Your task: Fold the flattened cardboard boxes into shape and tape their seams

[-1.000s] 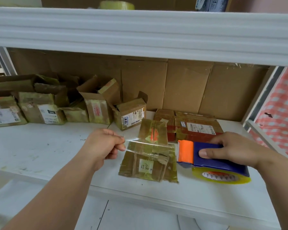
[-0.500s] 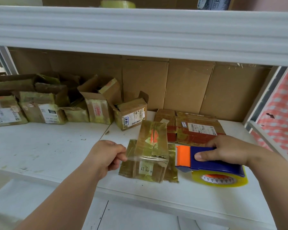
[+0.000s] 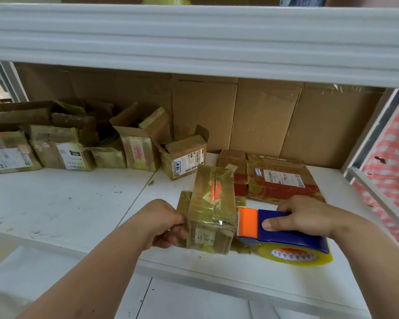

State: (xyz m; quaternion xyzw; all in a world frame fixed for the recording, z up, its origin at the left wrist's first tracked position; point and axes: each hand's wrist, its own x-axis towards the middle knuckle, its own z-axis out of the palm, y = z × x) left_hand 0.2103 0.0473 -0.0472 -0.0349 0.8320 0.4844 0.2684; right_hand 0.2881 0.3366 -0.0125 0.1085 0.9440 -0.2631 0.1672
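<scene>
A small tape-covered cardboard box stands on the white shelf near its front edge. My left hand pinches the end of a clear tape strip against the box's left side. My right hand grips a blue and orange tape dispenser with a yellowish tape roll; its orange head touches the box's right side. The tape runs across the box's top between both hands.
Flattened red-brown boxes lie behind the dispenser. Several folded small boxes line the back left. Cardboard sheets cover the back wall. An upper shelf edge hangs overhead. A checkered cloth is at the right.
Both hands came closer to the box and lower. The tape strip that hung stretched above the box now lies across its top, with the dispenser head against the right side.
</scene>
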